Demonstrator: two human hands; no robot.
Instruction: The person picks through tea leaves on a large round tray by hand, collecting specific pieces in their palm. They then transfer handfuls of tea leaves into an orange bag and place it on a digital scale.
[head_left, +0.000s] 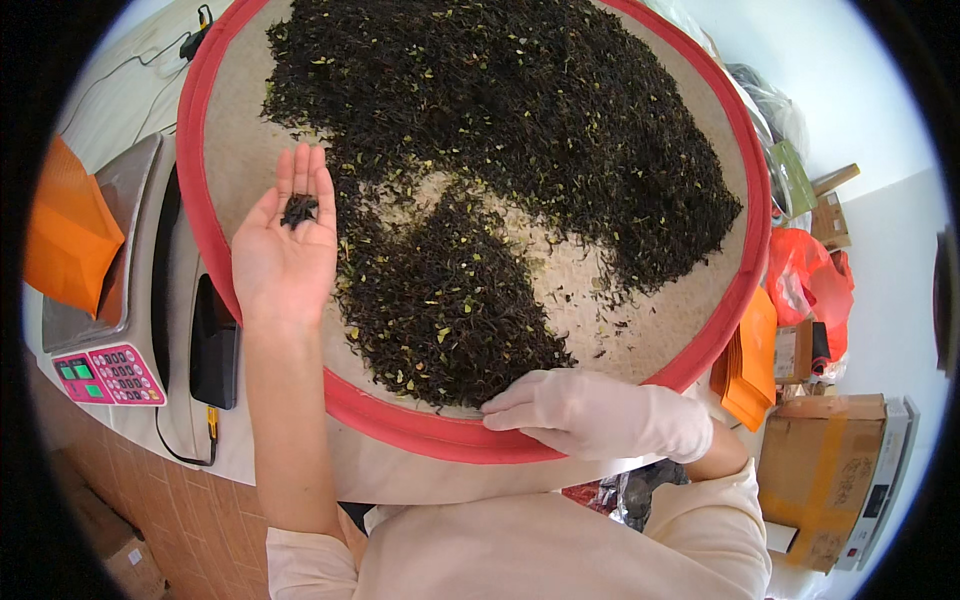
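Note:
A large round tray with a red fabric rim (450, 442) carries dark, twisted dried leaves, probably tea, mixed with yellow-green bits. The bigger heap (480, 97) spreads across the far side; a smaller mound (442, 315) lies nearer me. Palm up over the tray's left edge, my bare left hand (289, 232) supports a small clump of dark leaves (300, 211), its fingers straight and close together. My right hand (577, 411), in a thin white glove, rests over the near rim with fingertips at the mound's lower edge. Whether those fingers pinch any leaves is hidden.
Left of the tray stands a digital scale (110, 375) bearing an orange pouch (67, 225). Beside it are a black phone (214, 345) and a cable (184, 454). At right are orange pouches (754, 360), a red plastic bag (806, 277) and a cardboard box (817, 472).

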